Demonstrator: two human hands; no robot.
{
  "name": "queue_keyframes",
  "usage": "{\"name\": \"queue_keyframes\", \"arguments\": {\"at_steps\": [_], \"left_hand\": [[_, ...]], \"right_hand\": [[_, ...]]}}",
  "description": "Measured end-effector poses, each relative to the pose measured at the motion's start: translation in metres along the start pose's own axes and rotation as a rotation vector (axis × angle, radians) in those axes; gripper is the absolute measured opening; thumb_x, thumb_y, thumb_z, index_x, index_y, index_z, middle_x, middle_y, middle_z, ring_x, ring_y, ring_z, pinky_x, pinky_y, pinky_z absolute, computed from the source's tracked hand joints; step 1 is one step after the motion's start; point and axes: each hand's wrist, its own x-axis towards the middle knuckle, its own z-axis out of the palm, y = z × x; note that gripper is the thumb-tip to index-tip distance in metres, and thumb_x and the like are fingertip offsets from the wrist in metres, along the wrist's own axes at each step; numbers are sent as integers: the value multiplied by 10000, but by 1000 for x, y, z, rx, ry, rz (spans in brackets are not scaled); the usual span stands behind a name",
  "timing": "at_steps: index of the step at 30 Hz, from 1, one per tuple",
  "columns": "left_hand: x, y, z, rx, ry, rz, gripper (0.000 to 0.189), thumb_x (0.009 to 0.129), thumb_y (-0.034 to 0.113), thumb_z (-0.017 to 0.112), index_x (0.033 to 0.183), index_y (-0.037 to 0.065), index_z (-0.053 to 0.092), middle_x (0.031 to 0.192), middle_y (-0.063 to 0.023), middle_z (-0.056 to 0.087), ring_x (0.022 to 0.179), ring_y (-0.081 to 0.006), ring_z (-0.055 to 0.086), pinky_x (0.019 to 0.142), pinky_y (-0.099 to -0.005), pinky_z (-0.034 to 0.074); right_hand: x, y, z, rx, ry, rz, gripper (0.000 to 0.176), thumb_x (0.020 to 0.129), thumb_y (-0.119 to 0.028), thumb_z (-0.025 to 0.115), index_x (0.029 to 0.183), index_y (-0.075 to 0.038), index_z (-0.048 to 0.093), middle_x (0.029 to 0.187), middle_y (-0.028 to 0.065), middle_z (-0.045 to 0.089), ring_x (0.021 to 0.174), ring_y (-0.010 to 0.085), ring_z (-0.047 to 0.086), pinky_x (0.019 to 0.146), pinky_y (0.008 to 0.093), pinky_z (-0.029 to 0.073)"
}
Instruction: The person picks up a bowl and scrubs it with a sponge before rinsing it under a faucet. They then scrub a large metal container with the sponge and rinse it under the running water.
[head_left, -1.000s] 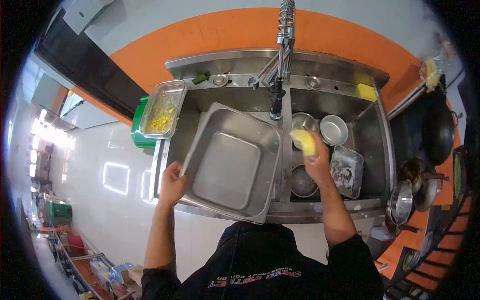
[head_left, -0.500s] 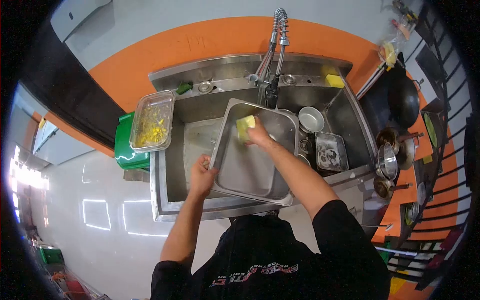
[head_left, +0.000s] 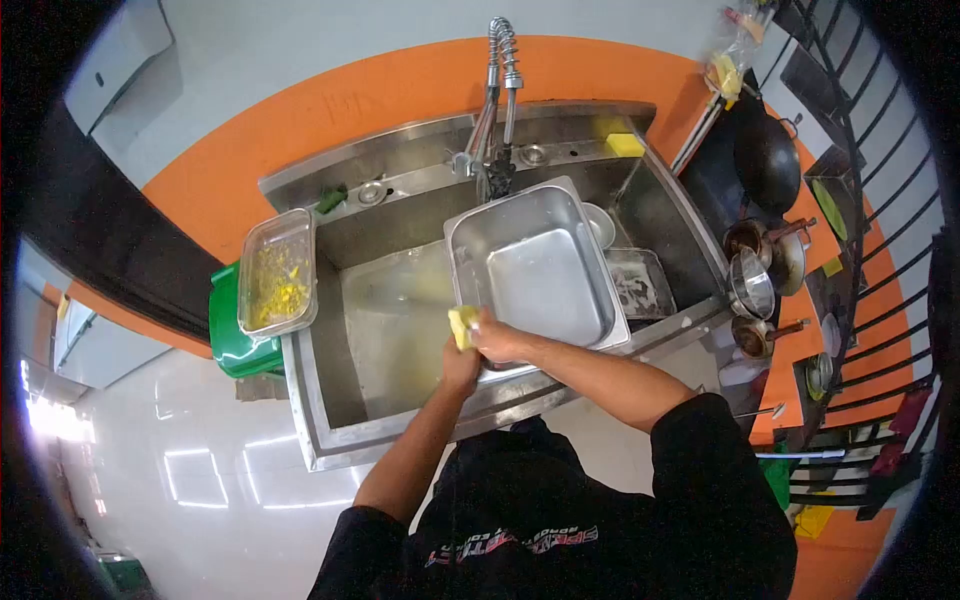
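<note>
A rectangular stainless steel pan (head_left: 550, 270) sits tilted over the sink's divider and front edge, its hollow side facing up. My right hand (head_left: 500, 340) is closed on a yellow sponge (head_left: 461, 327) at the pan's near left corner. Just below the sponge, my left hand (head_left: 460, 366) is closed at the pan's left rim; its fingertips are partly hidden by the sponge and right hand. Suds or wet sheen show on the pan's floor.
The steel sink (head_left: 330, 380) has a spring-hose faucet (head_left: 497, 110) behind. A clear container (head_left: 277, 272) with yellow scraps stands on a green bin (head_left: 240, 330). Right basin holds a round bowl (head_left: 600, 225) and a soapy tray (head_left: 640, 285). Another sponge (head_left: 625, 145) lies on the ledge.
My right hand has brought the sponge from the pan's interior to its near left corner. My left hand has moved lower along the left rim. The pan has turned and the view has shifted.
</note>
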Motion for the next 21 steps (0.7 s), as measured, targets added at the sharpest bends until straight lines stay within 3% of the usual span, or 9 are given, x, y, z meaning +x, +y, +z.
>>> {"name": "queue_keyframes", "arguments": {"at_steps": [3, 5, 7, 8, 11, 13, 17, 19, 21], "left_hand": [[16, -35, -13, 241, -50, -36, 418, 804, -58, 552, 1212, 19, 496, 1018, -91, 617, 843, -184, 626, 698, -320, 519], [21, -52, -15, 284, -49, 106, 456, 778, -83, 563, 1219, 2, 483, 1028, -96, 616, 845, -197, 627, 702, -330, 521], [14, -27, 3, 279, -46, 44, 464, 775, -87, 558, 1224, -4, 472, 1054, -102, 610, 883, -210, 626, 728, -335, 525], [17, -25, 5, 274, -102, 56, 493, 757, -63, 568, 1237, -4, 471, 1050, -103, 609, 915, -196, 612, 763, -335, 509], [31, -30, -2, 358, -165, 108, 511, 748, -15, 581, 1244, -12, 459, 1053, -133, 608, 958, -213, 602, 811, -354, 494], [38, -35, -1, 488, -155, 174, 494, 764, 33, 585, 1233, -27, 439, 1067, -192, 605, 980, -275, 611, 834, -394, 494], [31, -18, 9, 643, -125, 195, 555, 757, 67, 589, 1262, -34, 381, 1113, -247, 583, 1034, -351, 598, 872, -421, 480], [27, -8, 13, 698, -161, 157, 570, 761, 76, 592, 1267, -44, 359, 1091, -257, 591, 1017, -366, 605, 866, -433, 482], [20, -6, 19, 764, -200, 112, 586, 764, 84, 596, 1271, -53, 337, 1069, -266, 598, 1000, -381, 613, 860, -444, 483]], "right_hand": [[-13, 3, -18, 239, 60, 11, 472, 907, -218, 526, 1216, 101, 365, 1127, 317, 564, 1017, 405, 606, 873, 483, 467], [10, 10, -26, 182, 189, -240, 466, 889, -178, 542, 1245, 74, 376, 1078, 284, 600, 968, 398, 628, 825, 485, 489], [71, 42, -24, 141, 630, -104, 479, 864, -148, 572, 1281, 19, 403, 1064, 247, 628, 990, 374, 628, 823, 467, 493], [71, 45, -27, 155, 628, -94, 479, 864, -148, 572, 1281, 19, 403, 1064, 247, 628, 990, 374, 628, 823, 467, 493], [53, 38, -42, 129, 549, 56, 506, 853, -158, 573, 1317, -26, 419, 1110, 230, 630, 1011, 370, 623, 849, 454, 484], [22, 49, -31, 288, -242, 29, 501, 850, -112, 513, 1333, -25, 412, 1133, 237, 625, 1059, 394, 599, 896, 445, 465], [25, 48, -28, 376, -142, -141, 537, 863, -85, 472, 1383, 8, 373, 1148, 298, 584, 1090, 440, 562, 912, 474, 467], [65, 47, -35, 78, 690, -230, 567, 841, -49, 425, 1401, -5, 349, 1238, 288, 553, 1157, 407, 544, 1007, 439, 413], [101, 68, -42, 62, 774, -209, 553, 857, -70, 439, 1396, 15, 354, 1206, 302, 553, 1104, 427, 558, 996, 449, 424]]}}
